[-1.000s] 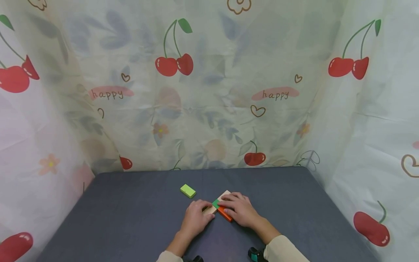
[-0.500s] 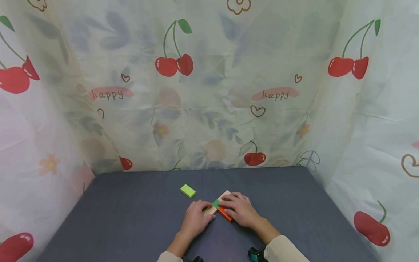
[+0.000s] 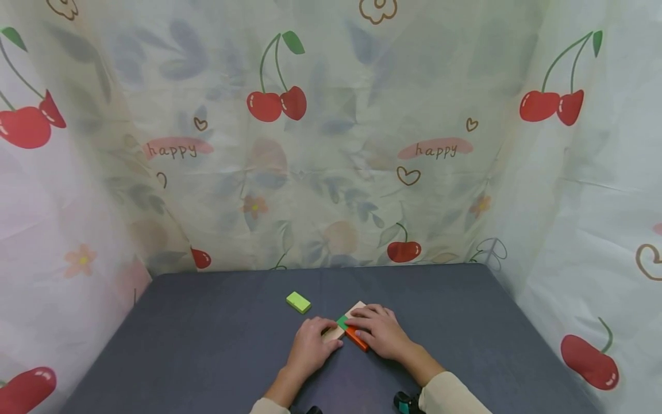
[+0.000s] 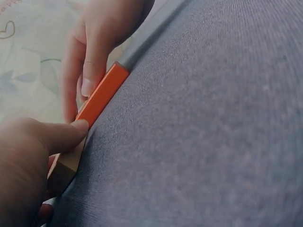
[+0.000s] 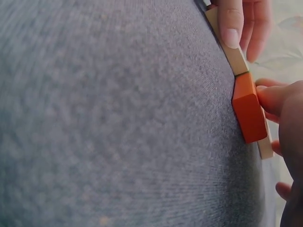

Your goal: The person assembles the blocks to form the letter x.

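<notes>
I see a lone block (image 3: 298, 302) lying left of and behind the clustered blocks (image 3: 355, 338) (both hands resting on those) on the table (image 3: 207, 345).

The right hand (image 3: 381, 332) covered most of the pale wooden block (image 3: 355, 309) and part of the orange rectangular block (image 3: 357, 338); the small green block (image 3: 342, 322) between the hands was mostly hidden; the left hand (image 3: 309, 348) concealed much of the natural wooden block (image 3: 334, 333); both forearms were cut off by the bottom edge.

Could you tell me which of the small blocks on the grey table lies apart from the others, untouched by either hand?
The lime-green block: it lies alone, beyond the left hand, while the orange block, dark green block and plain wooden blocks sit together under both hands.
</notes>
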A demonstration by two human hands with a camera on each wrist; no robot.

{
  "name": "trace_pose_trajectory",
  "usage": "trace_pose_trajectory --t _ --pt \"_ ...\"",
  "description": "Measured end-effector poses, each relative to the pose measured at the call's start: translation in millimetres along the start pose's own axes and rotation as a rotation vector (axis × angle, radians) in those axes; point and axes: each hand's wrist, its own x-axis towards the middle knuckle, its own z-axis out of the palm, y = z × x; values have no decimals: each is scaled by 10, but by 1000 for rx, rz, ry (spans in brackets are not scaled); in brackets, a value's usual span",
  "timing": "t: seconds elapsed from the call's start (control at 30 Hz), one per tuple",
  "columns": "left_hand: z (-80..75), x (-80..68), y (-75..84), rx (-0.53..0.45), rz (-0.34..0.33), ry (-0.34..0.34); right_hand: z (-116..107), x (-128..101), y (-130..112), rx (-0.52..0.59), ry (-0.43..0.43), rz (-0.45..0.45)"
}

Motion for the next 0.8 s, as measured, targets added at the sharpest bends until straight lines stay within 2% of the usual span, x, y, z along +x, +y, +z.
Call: trace_pose_trajectory --t 0.1,0.37,0.6,0.8 --pt "-8 -8 -31 -31 5 -12 -3 5 -12 -9 10 -11" --pt "-102 -36 -152 -256 -13 -101 -6 2 -34 -6 35 -29" --pt "-147 -29 -202 -246 -3 -136 12 17 -67 41 96 -98" --pt "-145 -33 -212 -226 25 -110 51 43 -93 60 104 -139"
